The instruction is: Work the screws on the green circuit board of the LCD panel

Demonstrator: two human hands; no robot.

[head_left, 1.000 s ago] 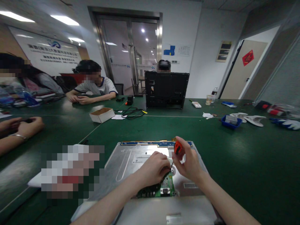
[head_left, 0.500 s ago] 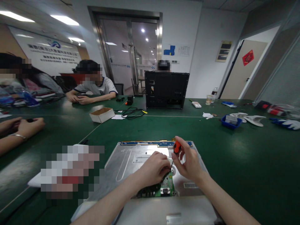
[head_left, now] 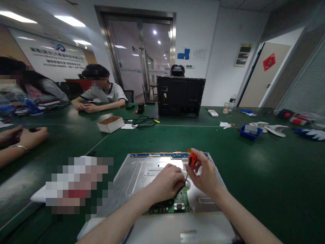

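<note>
Metal-framed glass doors (head_left: 141, 54) stand in a pale wall (head_left: 195, 32).

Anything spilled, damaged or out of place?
No spill or damage visible. Only untidiness: black cable in loose coils beside the open box. The left hand partly hides the green circuit board, so can't judge that fully.

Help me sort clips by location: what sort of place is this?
Probably an office or meeting room used for electronics work: there are glass double doors, a logo-bearing wall sign, and an exposed circuit board under the hands at a large green table.
</note>
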